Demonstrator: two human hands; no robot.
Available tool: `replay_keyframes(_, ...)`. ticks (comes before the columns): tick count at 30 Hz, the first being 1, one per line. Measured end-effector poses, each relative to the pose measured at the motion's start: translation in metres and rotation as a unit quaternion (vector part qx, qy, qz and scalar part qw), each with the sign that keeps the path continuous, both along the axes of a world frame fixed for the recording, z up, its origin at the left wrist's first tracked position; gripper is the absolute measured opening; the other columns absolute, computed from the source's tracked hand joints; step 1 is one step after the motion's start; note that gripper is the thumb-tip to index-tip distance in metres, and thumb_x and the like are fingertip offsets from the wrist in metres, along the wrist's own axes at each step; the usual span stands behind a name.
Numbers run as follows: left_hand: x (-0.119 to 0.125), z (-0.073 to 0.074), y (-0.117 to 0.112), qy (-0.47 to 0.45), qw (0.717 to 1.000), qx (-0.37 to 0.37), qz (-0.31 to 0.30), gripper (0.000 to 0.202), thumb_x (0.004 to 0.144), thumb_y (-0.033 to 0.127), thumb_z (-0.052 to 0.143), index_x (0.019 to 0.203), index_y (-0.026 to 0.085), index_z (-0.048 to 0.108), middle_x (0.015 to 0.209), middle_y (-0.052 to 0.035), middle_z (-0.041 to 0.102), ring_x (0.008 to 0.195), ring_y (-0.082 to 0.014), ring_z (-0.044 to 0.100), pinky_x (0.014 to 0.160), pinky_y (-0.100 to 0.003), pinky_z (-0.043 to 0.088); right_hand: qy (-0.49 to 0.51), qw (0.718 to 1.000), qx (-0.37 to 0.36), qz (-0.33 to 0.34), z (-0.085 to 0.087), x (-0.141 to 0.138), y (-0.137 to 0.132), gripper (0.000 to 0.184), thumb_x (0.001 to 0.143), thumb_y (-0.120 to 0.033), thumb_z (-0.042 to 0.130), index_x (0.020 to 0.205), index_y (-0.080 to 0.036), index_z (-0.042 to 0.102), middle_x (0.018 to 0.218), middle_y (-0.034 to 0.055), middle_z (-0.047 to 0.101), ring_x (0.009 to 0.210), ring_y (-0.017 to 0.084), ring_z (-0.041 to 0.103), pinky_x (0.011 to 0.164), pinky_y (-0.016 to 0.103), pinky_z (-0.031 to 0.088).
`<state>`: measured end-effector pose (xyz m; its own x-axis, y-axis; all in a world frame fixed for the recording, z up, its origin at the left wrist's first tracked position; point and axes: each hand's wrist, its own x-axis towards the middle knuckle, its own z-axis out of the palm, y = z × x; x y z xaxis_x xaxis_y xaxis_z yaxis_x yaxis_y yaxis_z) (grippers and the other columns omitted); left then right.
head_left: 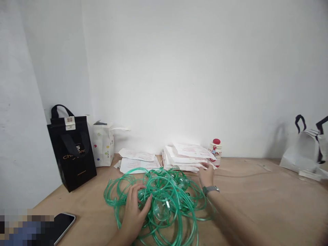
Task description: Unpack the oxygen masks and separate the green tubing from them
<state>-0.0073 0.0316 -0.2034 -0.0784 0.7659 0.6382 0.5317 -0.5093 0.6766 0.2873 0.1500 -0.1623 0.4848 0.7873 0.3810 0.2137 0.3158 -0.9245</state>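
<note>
A tangled heap of green oxygen masks with coiled clear tubing lies in the middle of the table. One clear mask cup faces up near its front. My left hand rests on the heap's left side, thumb and fingers apart around some tubing. Behind the heap on the right is a stack of white paper packets with red print. My right hand, with a grey watch at the wrist, has its fingers curled at the stack's front right edge, pinching a packet there; the fingertips are partly hidden.
More white packets lie flat at the back left. A black bag and a dotted white bag stand left. A red-topped bottle is behind the stack. A phone lies front left; a white bag stands far right.
</note>
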Motion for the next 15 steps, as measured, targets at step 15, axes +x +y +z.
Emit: replay_keyframes(15,0.002,0.003,0.000,0.022,1.000,-0.017,-0.002,0.019,0.083,0.028,0.048,0.101,0.022,0.049,0.108,-0.0102,0.051,0.106,-0.0268,0.050,0.080,-0.042,0.045,-0.644,0.736,-0.119,0.175,0.021,-0.180,0.039,0.031,0.086,-0.031,0.053,0.113,-0.016,0.053,0.114,0.0084,0.056,0.096,0.020,0.058,0.080,0.040,0.049)
